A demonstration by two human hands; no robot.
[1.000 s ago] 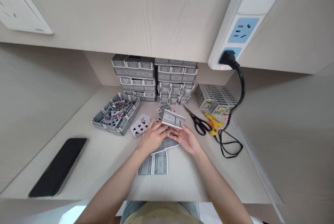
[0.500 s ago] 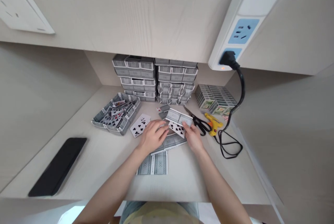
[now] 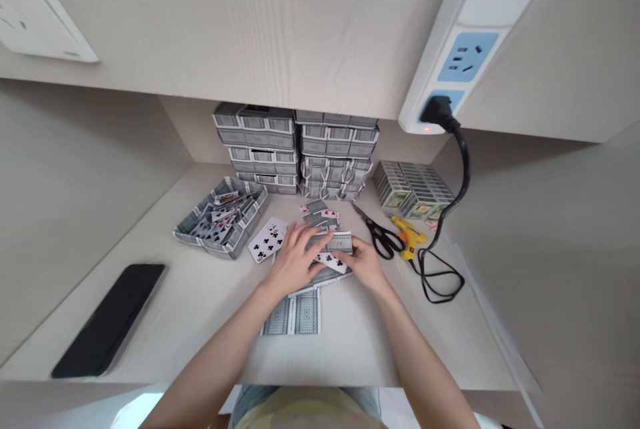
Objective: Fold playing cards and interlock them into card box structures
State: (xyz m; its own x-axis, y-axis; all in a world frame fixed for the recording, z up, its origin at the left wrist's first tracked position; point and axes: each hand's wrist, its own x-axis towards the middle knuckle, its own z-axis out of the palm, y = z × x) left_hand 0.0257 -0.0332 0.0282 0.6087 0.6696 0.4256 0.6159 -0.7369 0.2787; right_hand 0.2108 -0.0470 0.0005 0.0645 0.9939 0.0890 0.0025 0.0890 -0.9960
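My right hand (image 3: pixel 366 263) pinches the right end of a narrow strip of folded playing cards (image 3: pixel 341 242), patterned backs up. My left hand (image 3: pixel 296 261) lies across the strip's left part, its fingers spread and touching it. Just under the strip a club card (image 3: pixel 334 262) shows its face. Below that runs a longer curved band of joined cards (image 3: pixel 327 277), partly covered by my hands. Nearer me, a flat piece of joined cards (image 3: pixel 305 314) lies back side up. A six of clubs (image 3: pixel 267 240) rests left of my left hand.
Left stands a card-woven tray (image 3: pixel 235 250) with loose cards; a black phone (image 3: pixel 110 319) lies nearer. Stacked card boxes (image 3: pixel 265 141) line the back. On the right are black scissors (image 3: pixel 383 239), a yellow glue gun (image 3: pixel 411 237) with its cord, and packed decks (image 3: pixel 413 192). A power strip (image 3: pixel 467 59) hangs above.
The folded strip has come down and left, levelling out over the band. My left hand has spread its fingers onto it. A red heart card behind is now uncovered.
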